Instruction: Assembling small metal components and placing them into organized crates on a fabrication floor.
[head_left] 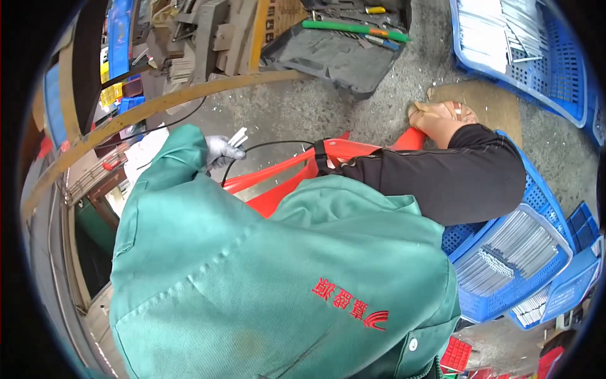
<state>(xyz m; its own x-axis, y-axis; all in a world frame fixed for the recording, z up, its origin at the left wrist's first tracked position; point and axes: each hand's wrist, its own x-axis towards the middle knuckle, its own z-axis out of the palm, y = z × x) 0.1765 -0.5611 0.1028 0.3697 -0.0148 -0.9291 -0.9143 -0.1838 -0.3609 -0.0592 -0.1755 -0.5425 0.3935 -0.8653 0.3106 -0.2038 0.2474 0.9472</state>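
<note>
My left hand [221,150] wears a pale grey glove and reaches out from the green sleeve at the left. Its fingers are closed round a few short white strips [238,136], whose ends stick out above the fingertips. A thin black cable [268,143] curves past just beside the hand. To its right is a red plastic frame [278,169], partly covered by my green jacket [252,265]. My right hand does not show.
A wooden rail [170,101] bends across the upper left, with metal parts beyond it. An opened black tool case [334,60] holds a green-handled tool. Blue baskets [549,104] of metallic rods stand at the right. My sandalled foot rests by brown cardboard [499,107].
</note>
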